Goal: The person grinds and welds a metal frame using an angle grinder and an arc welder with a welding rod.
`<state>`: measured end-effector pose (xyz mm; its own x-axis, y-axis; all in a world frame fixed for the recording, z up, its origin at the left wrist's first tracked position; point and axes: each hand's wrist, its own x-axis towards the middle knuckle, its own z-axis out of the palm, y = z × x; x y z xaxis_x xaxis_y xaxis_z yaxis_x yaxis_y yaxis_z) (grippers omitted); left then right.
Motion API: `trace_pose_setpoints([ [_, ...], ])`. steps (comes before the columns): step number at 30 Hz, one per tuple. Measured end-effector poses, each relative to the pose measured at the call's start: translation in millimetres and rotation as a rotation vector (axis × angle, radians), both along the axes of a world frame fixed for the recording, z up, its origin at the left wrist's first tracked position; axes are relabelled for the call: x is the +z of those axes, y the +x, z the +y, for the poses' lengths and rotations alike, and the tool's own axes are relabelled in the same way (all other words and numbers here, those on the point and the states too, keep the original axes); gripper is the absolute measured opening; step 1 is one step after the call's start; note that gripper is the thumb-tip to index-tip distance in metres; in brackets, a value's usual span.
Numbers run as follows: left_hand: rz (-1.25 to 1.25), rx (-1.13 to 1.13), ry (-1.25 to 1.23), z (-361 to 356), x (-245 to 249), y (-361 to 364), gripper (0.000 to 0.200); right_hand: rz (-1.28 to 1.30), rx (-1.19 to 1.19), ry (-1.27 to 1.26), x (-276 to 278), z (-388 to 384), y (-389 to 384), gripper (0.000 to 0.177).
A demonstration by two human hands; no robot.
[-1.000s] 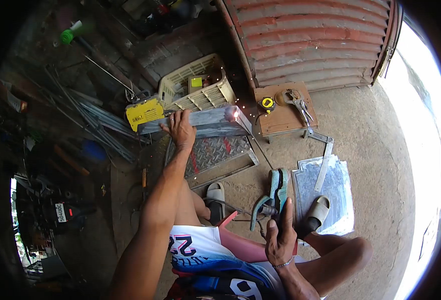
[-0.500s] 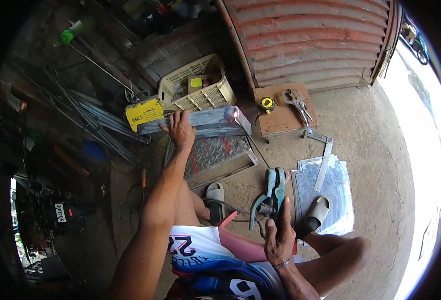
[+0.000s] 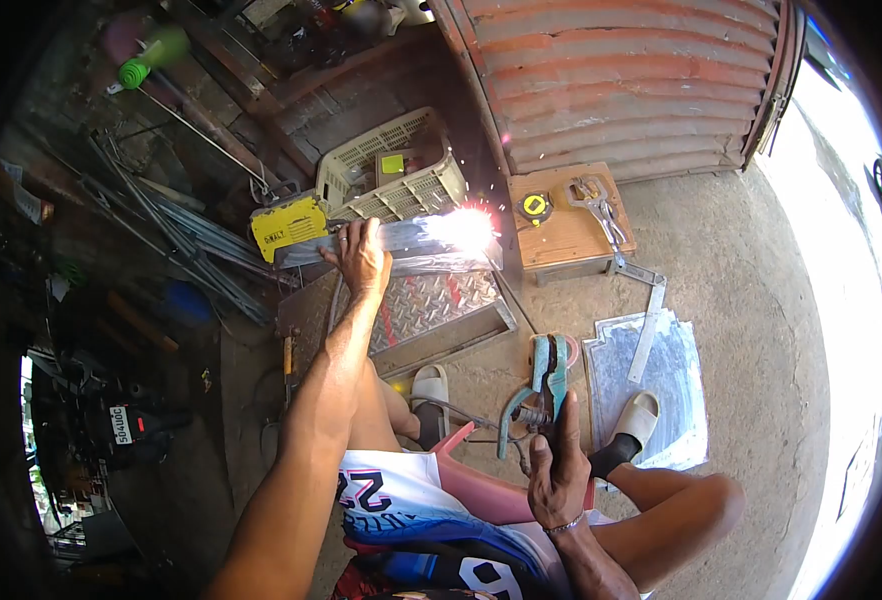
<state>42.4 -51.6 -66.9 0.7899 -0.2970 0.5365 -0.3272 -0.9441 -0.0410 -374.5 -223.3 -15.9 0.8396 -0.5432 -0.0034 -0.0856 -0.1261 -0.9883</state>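
My left hand (image 3: pixel 363 262) grips a long grey metal box section (image 3: pixel 416 240), fingers over its upper edge. At the section's right end a bright white welding arc (image 3: pixel 474 229) throws sparks and hides the metal there. My right hand (image 3: pixel 563 475) is closed around the handle of a teal welding electrode holder (image 3: pixel 553 378), index finger stretched along it. A thin dark rod runs from near the holder's jaws up toward the arc. Beneath the section lies a framed diamond-plate step (image 3: pixel 436 305) with red marks. A yellow DeWalt-marked piece (image 3: pixel 289 227) sits at the section's left end.
A cream plastic crate (image 3: pixel 406 200) stands behind the section. On a low wooden stool (image 3: pixel 549 240) are a tape measure (image 3: pixel 534 207) and locking pliers (image 3: pixel 597 207). A steel square (image 3: pixel 646 335) lies over a metal sheet (image 3: pixel 601 350) by my foot. Metal bars (image 3: pixel 186 240) are piled left.
The small glow at the section's right end has flared into a large arc with sparks, lighting the surroundings. Both hands stay in nearly the same places.
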Motion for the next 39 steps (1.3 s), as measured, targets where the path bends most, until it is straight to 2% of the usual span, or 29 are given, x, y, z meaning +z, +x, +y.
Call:
trace_pose_setpoints([
  [3,0.043,-0.023,-0.009,-2,11,-12,0.051,0.072,0.029,0.041,3,-1,-2,0.062],
  [4,-0.048,-0.008,0.041,4,-1,-1,0.055,0.071,0.029,0.041,2,-1,-1,0.062],
  [6,-0.034,0.035,0.092,10,-9,2,0.057,-0.04,0.014,0.003,-1,0,1,0.062],
  [9,0.023,-0.004,-0.001,-1,8,-9,0.065,-0.023,0.008,0.052,-6,3,-7,0.064],
  [11,0.023,0.003,0.0,-3,9,-10,0.062,-0.044,-0.002,0.016,-7,2,-9,0.064],
  [13,0.026,0.006,0.004,-3,10,-10,0.062,0.07,0.021,0.08,7,-1,-6,0.064],
  [37,-0.004,-0.014,0.021,1,5,-4,0.064,0.08,0.041,0.066,3,-1,-4,0.062],
  [39,-0.078,-0.048,0.012,3,2,-3,0.057,-0.11,-0.008,-0.145,-6,-1,4,0.062],
])
